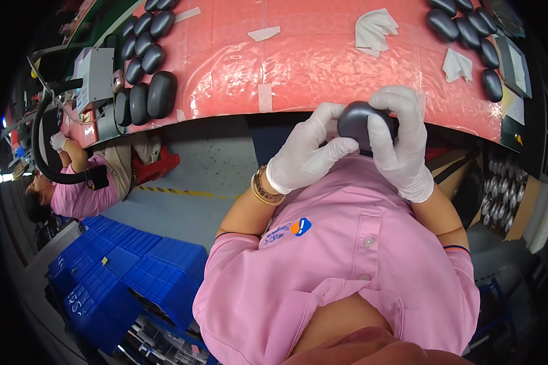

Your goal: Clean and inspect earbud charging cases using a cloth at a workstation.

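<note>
Workshop floor (222, 158), grey, marked with a yellow line (192, 193). Table (231, 73), long, covered in glossy salmon-pink sheeting, spanning the upper part of the view. Crates (155, 261), blue, massed at lower left. Co-worker (85, 198), in a pink top, seated at far left on a red stool (161, 167), one white-gloved hand near the table. Carton (520, 210), brown cardboard, below the table's right end, beside rows of shiny silvery pieces (499, 201). Instrument box (97, 76), pale grey, at the table's left end, a black hose (39, 143) curving near it. Left hand (313, 149), white-gloved, bracelets (263, 190) at the wrist; grip pinching the left edge of a dark rounded case, fingers partly hidden behind it. Right hand (402, 137), white-gloved; grip closed on the same case, thumb laid across its face, fingers bent over its upper right. Dark rounded case (353, 121), smooth, held between both hands at the table's near edge, before the wearer's chest. Similar dark pieces (161, 95), clustered on the table's left; a second cluster (467, 31) toward upper right. Cloths (374, 30), white, two, crumpled, lying right of centre. Tape strips (265, 97), pale, stuck to the sheeting.
</note>
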Demonstrator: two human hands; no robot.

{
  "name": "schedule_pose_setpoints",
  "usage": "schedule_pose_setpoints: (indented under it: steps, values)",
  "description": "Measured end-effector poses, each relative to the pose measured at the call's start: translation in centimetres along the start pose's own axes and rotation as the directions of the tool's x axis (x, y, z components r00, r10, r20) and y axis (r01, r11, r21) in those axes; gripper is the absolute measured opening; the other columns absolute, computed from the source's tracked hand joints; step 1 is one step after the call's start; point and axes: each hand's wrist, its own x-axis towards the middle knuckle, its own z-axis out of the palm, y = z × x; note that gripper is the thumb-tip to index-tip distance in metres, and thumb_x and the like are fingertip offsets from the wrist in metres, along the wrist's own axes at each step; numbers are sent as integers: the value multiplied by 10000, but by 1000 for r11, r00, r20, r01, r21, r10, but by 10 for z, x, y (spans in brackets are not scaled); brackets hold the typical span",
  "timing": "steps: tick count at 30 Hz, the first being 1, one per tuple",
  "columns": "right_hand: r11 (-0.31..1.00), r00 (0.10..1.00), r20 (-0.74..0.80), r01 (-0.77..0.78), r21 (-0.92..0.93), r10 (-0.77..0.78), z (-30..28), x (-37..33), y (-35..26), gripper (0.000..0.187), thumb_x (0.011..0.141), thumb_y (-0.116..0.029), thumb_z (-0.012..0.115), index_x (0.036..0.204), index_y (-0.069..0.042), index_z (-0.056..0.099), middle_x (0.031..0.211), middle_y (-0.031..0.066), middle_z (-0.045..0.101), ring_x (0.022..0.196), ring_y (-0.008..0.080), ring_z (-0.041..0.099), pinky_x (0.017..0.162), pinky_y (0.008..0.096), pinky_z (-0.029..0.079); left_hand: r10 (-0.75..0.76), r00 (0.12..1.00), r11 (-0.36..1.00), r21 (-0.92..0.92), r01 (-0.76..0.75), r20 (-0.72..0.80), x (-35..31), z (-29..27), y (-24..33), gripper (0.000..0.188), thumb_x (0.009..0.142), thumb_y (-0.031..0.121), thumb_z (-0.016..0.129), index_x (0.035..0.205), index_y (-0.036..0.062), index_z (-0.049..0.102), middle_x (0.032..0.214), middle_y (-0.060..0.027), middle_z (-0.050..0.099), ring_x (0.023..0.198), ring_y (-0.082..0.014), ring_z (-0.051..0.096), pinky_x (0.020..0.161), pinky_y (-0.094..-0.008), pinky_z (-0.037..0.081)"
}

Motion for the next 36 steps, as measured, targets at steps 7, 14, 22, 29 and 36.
schedule_pose_setpoints:
  steps: [7, 14, 22, 29, 36]
  values:
    - [749, 813, 165, -580, 322, 559, 18, 25, 1, 373, 1008, -260, 355, 853, 6, 566, 721, 23, 540, 640, 80, 484, 577, 242, 398, -90, 993, 896, -431, 112, 72, -6, -18, 5, 723, 879, 231, 638, 1386, 79, 146, 1173, -181, 529, 885, -271, 646, 695, -310, 547]
    - [963, 910, 356, -258, 79, 214, 46, 39, -7, 319, 1007, -209, 347, 1029, 2, 585, 736, 51, 590, 626, 100, 508, 584, 234, 417, -128, 934, 898, -361, 251, 333, -77, -120, -5, 841, 814, -2, 639, 1446, 138, 102, 1260, -230, 493, 927, -278, 637, 760, -379, 533]
    - [955, 919, 280, -296, 28, 277, 36, 25, 36, 321, 1003, -195, 370, 1099, 18, 591, 814, 46, 612, 701, 88, 513, 642, 212, 413, -132, 151, 886, -49, 460, -980, -255, -387, -51, 724, 795, 15, 531, 1347, 213, 107, 1029, -161, 485, 676, -246, 630, 558, -336, 527]
    - [956, 928, 233, -288, -50, 291, 38, 24, 45, 331, 1001, -200, 368, 1103, 32, 581, 796, 44, 583, 720, 94, 506, 641, 219, 397, -13, 50, 975, -2, 220, -999, -279, -479, -28, 741, 754, -164, 524, 1339, 224, 289, 1136, -166, 479, 841, -275, 625, 687, -354, 568]
    - [950, 919, 241, -298, -97, 313, 38, 24, 42, 326, 1000, -191, 371, 1084, 33, 592, 792, 47, 593, 704, 92, 504, 637, 217, 396, 16, 170, 971, -25, -239, -985, -277, -499, -31, 467, 821, -133, 522, 1236, 37, 394, 1103, -171, 529, 907, -300, 590, 791, -361, 543]
